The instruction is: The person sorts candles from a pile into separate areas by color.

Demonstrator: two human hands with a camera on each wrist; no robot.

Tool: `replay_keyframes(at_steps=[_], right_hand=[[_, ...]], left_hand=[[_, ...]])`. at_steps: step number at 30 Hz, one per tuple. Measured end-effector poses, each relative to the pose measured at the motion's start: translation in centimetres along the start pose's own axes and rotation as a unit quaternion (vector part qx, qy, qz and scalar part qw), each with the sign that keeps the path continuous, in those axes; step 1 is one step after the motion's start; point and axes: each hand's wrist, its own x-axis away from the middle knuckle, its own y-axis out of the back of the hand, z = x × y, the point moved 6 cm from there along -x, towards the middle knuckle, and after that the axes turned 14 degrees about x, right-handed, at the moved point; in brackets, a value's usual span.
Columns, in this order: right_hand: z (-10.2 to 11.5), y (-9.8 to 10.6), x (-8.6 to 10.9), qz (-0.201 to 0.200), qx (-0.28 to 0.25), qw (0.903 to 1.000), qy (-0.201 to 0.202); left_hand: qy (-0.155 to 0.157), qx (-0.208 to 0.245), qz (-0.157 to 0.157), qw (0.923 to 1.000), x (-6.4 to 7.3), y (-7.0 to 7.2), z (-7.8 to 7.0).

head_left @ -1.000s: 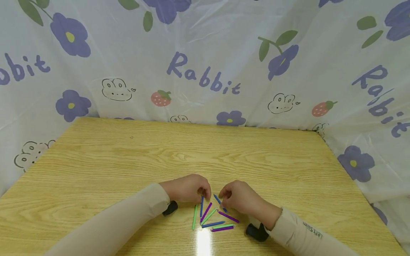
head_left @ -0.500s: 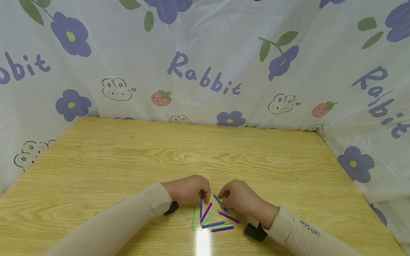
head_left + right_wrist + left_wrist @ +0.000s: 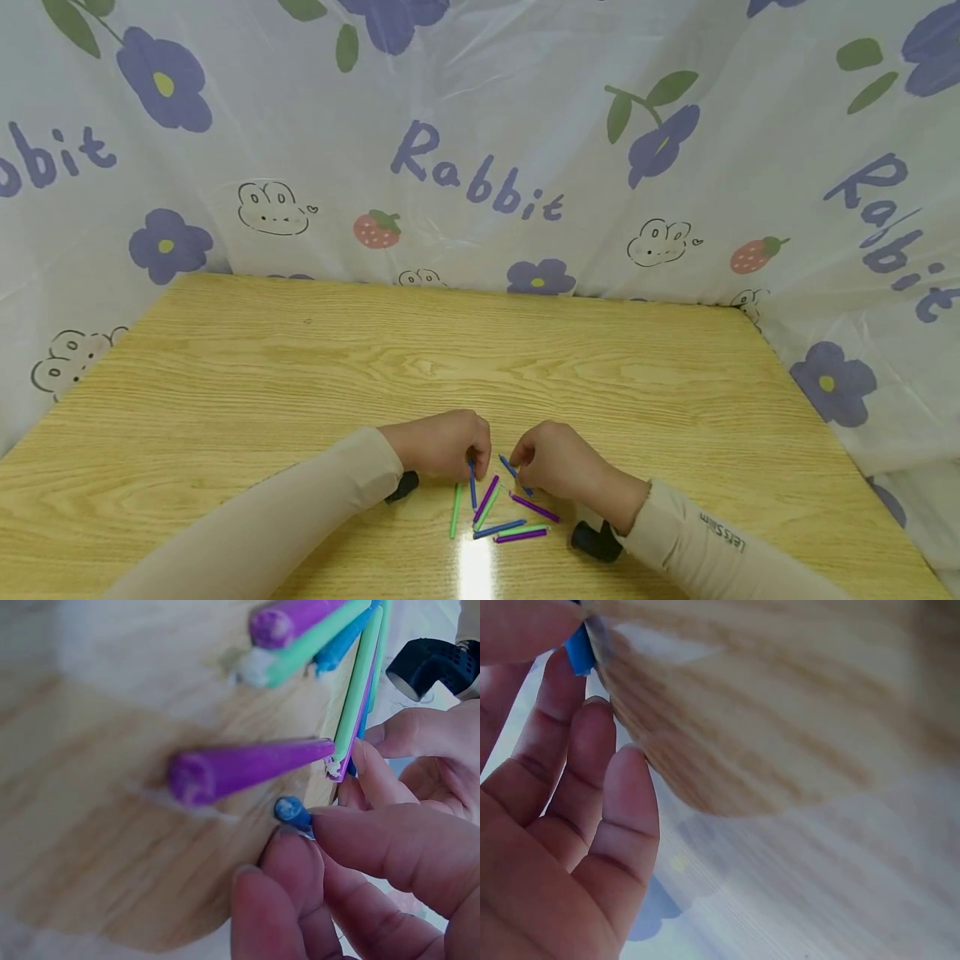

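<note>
Thin blue, green and purple candles lie fanned out on the table between both hands. My left hand (image 3: 448, 442) pinches the far end of a blue candle (image 3: 473, 490); in the left wrist view, that blue candle (image 3: 580, 654) shows under the thumb. Finger and thumb of my right hand (image 3: 566, 462) pinch another blue candle (image 3: 508, 467), its end (image 3: 292, 812) pointing at the right wrist camera. Between the hands, a purple candle (image 3: 487, 497) lies against a green candle (image 3: 489, 508). A second purple candle (image 3: 536, 507) is near the right fingers.
Left of the group is a green candle (image 3: 455, 511). Nearer me lie a blue candle (image 3: 500, 528), a green candle (image 3: 525, 530) and a purple candle (image 3: 521, 537). The wooden table (image 3: 360, 358) backs onto a printed curtain (image 3: 480, 108). Black wrist devices (image 3: 597, 542) hang under the wrists.
The near end of the left hand's blue candle has swung slightly right. The middle purple and green candles have shifted a little right with it. The right hand has barely moved.
</note>
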Motion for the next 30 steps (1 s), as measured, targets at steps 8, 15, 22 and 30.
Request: replay_keyframes(at_steps=[8,15,22,30], right_hand=[[0.05,-0.07,-0.01,0.007,0.002,1.0,-0.005],[0.25,-0.14,-0.04,0.015,0.002,0.9999,-0.008],[0.39,-0.15,0.0,0.005,0.014,0.9999,-0.003],[-0.02,0.1,-0.09,-0.009,0.019,0.9998,0.005]], left_hand=[[0.006,-0.023,0.001,0.9997,0.07,0.07,-0.01],[0.014,-0.02,0.0,0.9997,0.2,0.13,0.17],[0.001,-0.036,-0.002,0.9994,0.24,0.19,0.39],[-0.005,-0.042,-0.006,0.9991,0.24,0.26,0.39]])
